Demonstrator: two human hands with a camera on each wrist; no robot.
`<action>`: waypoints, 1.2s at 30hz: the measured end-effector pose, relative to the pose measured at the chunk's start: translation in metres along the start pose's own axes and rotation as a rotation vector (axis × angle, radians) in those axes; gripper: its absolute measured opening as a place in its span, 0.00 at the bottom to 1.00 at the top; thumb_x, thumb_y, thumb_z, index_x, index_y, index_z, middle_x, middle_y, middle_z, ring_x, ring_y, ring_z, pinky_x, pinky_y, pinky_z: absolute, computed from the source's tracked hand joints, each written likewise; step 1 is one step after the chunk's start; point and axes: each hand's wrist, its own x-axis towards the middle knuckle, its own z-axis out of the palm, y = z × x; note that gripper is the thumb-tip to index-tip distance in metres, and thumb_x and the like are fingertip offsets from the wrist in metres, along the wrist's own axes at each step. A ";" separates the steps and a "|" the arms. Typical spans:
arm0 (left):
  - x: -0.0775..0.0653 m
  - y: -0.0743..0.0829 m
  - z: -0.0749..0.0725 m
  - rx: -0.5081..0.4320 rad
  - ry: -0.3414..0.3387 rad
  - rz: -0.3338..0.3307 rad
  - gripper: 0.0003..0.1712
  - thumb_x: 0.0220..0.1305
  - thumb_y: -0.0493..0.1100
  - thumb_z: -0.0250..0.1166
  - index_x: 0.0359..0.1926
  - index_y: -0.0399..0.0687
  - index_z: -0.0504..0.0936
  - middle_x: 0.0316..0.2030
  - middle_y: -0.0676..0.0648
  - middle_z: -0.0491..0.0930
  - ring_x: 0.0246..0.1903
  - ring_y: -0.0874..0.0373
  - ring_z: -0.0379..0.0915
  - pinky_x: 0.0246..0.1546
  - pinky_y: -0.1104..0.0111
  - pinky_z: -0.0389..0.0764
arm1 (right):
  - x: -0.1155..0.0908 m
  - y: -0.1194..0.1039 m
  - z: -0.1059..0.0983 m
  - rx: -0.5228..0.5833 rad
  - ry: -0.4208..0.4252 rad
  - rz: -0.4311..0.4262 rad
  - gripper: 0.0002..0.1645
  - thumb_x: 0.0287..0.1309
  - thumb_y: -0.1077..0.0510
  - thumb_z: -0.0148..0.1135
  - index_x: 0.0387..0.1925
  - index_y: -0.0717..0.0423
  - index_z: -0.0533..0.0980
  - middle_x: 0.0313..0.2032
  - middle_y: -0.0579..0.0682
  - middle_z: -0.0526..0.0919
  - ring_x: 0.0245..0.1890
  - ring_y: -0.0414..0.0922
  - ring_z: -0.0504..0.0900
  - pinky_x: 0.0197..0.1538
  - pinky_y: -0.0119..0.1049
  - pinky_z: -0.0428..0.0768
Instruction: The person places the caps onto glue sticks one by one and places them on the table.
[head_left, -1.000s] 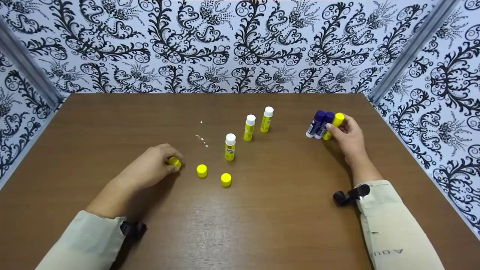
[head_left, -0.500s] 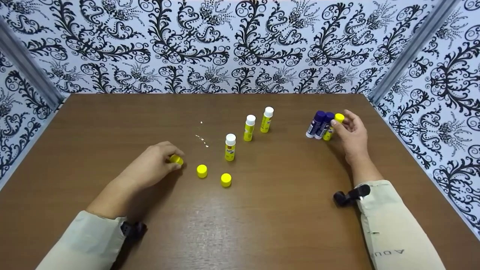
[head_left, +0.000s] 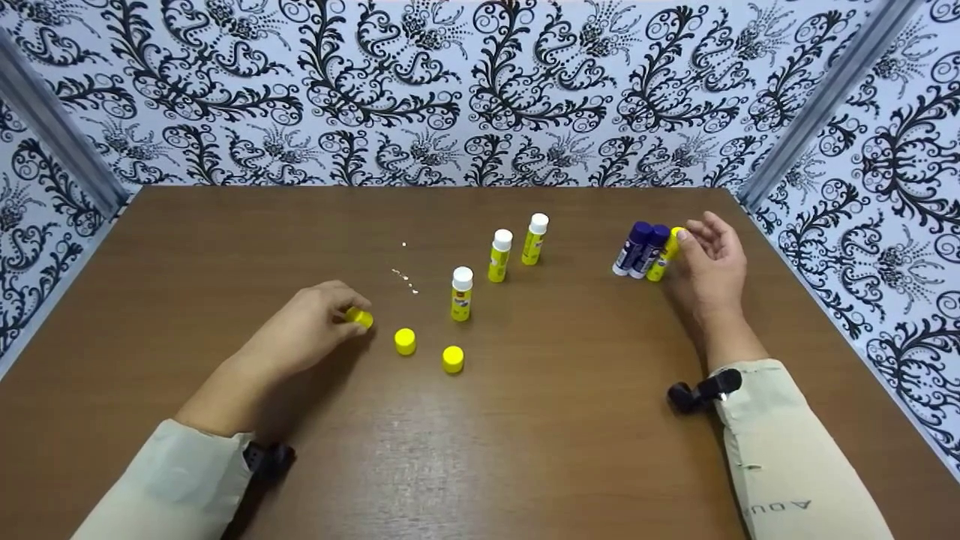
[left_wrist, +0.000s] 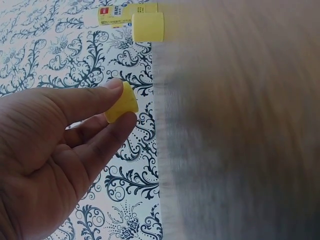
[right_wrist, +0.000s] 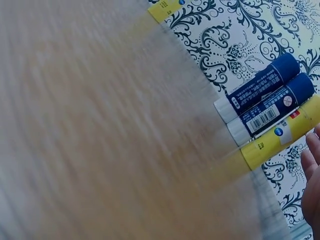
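Note:
Between the thumb and fingers of my left hand (head_left: 304, 330) is a yellow cap (head_left: 361, 319), pinched and tilted a little in the left wrist view. Two more yellow caps (head_left: 405, 342) (head_left: 453, 360) stand on the table to its right. My right hand (head_left: 718, 274) is beside a capped yellow glue stick (head_left: 660, 268), its fingers loose and apart from the stick in the right wrist view. That stick stands in a row against two dark blue glue sticks (head_left: 634, 247) (head_left: 650, 253). Three uncapped yellow glue sticks (head_left: 460, 304) (head_left: 498, 266) (head_left: 532, 247) with white tops stand upright mid-table.
White crumbs (head_left: 406, 280) lie on the brown wooden table (head_left: 480, 450) left of the uncapped sticks. Patterned panels (head_left: 420, 90) close off the back and both sides. A small black camera (head_left: 703, 390) sits on the right wrist.
My right hand has let go of the yellow glue stick and drawn off slightly to the right. My left hand has shifted the pinched cap slightly right and up.

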 end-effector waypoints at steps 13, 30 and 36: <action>0.000 0.002 0.000 -0.013 0.014 0.011 0.13 0.63 0.31 0.72 0.49 0.36 0.87 0.46 0.41 0.85 0.46 0.45 0.83 0.54 0.49 0.87 | 0.003 -0.016 0.000 -0.023 0.048 -0.066 0.30 0.66 0.66 0.66 0.67 0.64 0.71 0.48 0.45 0.84 0.53 0.40 0.80 0.64 0.24 0.77; 0.002 0.004 0.000 -0.042 0.060 0.023 0.13 0.63 0.31 0.72 0.49 0.36 0.87 0.47 0.40 0.85 0.47 0.44 0.84 0.55 0.49 0.87 | -0.005 -0.031 0.015 0.038 -0.010 -0.203 0.26 0.63 0.69 0.66 0.63 0.64 0.75 0.48 0.49 0.85 0.53 0.49 0.81 0.62 0.28 0.80; 0.002 0.005 0.000 -0.054 0.071 0.024 0.13 0.64 0.32 0.72 0.50 0.37 0.87 0.48 0.41 0.85 0.47 0.45 0.84 0.55 0.50 0.87 | -0.011 -0.037 0.025 0.060 -0.034 -0.199 0.26 0.63 0.70 0.65 0.63 0.64 0.75 0.49 0.49 0.86 0.54 0.48 0.81 0.63 0.28 0.79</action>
